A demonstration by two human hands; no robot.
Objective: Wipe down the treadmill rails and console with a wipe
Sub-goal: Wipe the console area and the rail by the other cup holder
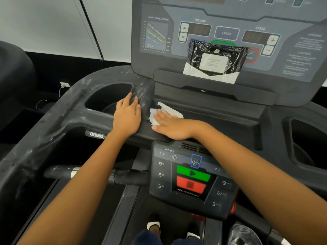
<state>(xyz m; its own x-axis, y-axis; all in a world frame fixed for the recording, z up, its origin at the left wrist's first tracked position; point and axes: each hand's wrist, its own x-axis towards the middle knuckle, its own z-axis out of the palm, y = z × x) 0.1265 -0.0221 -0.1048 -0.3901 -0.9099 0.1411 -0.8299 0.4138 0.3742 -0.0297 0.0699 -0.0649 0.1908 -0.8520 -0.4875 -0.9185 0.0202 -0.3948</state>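
Observation:
A white wipe lies on the dark tray of the treadmill console, below the upright display panel. My right hand presses flat on the wipe with straight fingers. My left hand rests flat on the console surface just left of it, beside the left cup holder. A black pack of wipes leans on the display ledge. The left rail looks dusty and streaked.
A lower control pad with green and red buttons sits under my right forearm. A second cup holder is at right. A handlebar crosses below my left arm. My feet stand on the belt.

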